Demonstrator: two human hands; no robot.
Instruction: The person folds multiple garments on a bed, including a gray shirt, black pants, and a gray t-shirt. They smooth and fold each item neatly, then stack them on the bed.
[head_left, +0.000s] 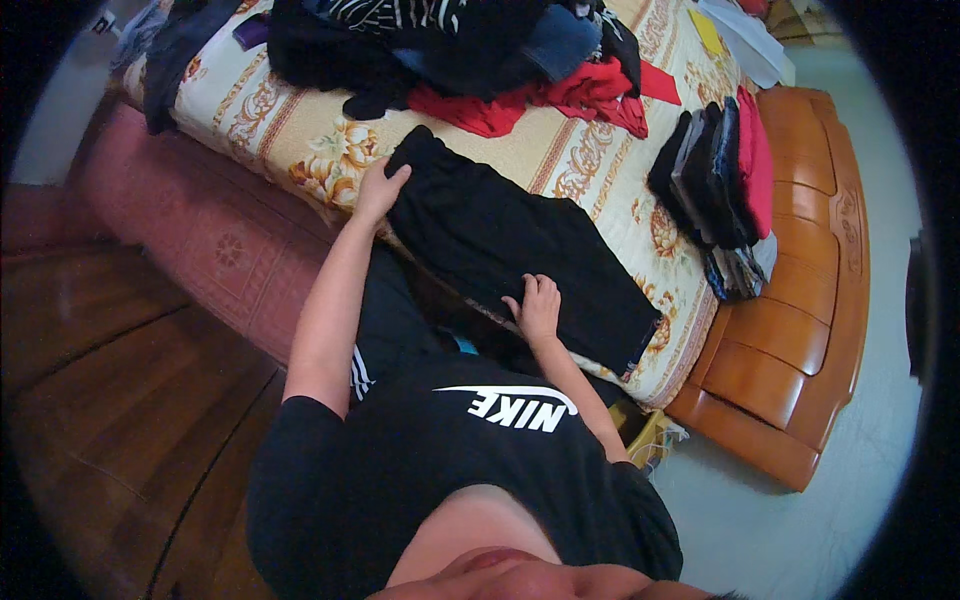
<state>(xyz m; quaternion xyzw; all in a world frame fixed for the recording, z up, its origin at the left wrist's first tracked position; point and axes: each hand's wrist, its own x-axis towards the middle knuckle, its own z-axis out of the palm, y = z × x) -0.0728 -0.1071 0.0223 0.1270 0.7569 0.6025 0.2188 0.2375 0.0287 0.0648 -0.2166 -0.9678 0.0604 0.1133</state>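
A pair of black trousers or shorts (517, 232) lies flattened along the near edge of the bed, its narrower end at the upper left and a hem with a small patterned mark at the lower right. At the upper left end my left hand (382, 191) pinches the cloth, thumb on top and fingers hidden beneath. My right hand (538, 307) rests on the near edge of the garment, around its middle, fingers slightly bent and thumb apart.
A heap of dark and red clothes (480, 60) lies across the far side of the floral bed cover (337, 161). Folded clothes (712, 187) stand stacked at the right, beside the wooden headboard (795, 225). A reddish upholstered bench or bed edge (225, 240) runs along the left.
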